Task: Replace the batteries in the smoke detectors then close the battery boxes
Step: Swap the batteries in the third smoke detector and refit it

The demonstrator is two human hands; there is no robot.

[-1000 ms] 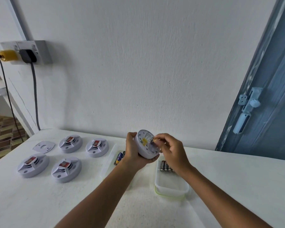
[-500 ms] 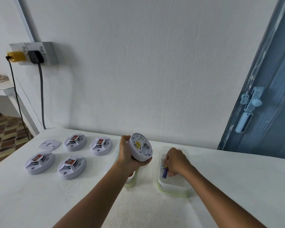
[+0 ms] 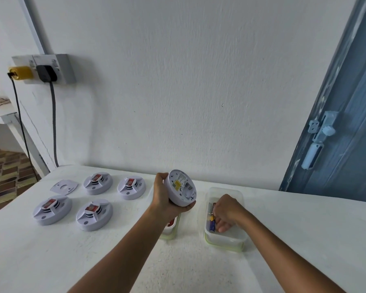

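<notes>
My left hand [image 3: 163, 199] grips a white smoke detector [image 3: 181, 191] above the table, its back with a yellow label tilted toward me. My right hand [image 3: 226, 210] reaches down into a clear plastic container [image 3: 226, 243], its curled fingers on a blue and yellow battery [image 3: 212, 224] lying along the container's left wall. More batteries lie further back in that container, partly hidden by the hand. A second clear container [image 3: 169, 233] sits under my left wrist, mostly hidden.
Several other smoke detectors [image 3: 94, 214] sit face up on the left of the white table [image 3: 304, 240], with a loose cover plate [image 3: 63, 187] behind them. A wall socket [image 3: 44, 68] with cables hangs at the left. A blue door [image 3: 347, 123] stands at the right.
My right hand left the detector's back with a battery and went down into the right container. My left hand has lowered the detector slightly.
</notes>
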